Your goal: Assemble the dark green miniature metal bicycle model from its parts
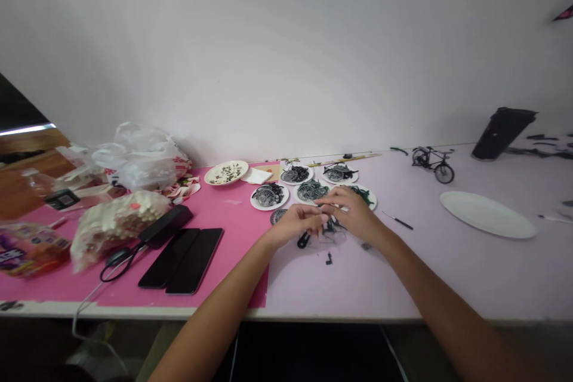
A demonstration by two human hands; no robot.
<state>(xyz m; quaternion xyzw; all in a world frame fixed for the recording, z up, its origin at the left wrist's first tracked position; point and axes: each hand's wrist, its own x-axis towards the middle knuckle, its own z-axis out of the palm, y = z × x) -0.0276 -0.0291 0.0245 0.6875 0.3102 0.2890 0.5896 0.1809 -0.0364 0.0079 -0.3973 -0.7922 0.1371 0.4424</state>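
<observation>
My left hand (pixel 298 224) and my right hand (pixel 349 209) meet above the middle of the table, fingertips pinched close together. Whatever they hold is too small or hidden to make out. Just behind them stand small white plates with dark parts and spoked wheels, among them a left plate (pixel 270 196), a back plate (pixel 296 173) and another back plate (pixel 340 173). Under my hands lie more dark parts and a black-handled tool (pixel 303 240). A small black piece (pixel 329 258) lies nearer the table's front edge.
Right of my hands are a screwdriver (pixel 397 220), a small model bicycle (pixel 433 163), an oval white plate (pixel 487 215) and a tilted black container (pixel 504 133). On the left are two black phones (pixel 181 259), a cabled black device (pixel 165 227), plastic bags (pixel 138 158) and a plate of small bits (pixel 226 173).
</observation>
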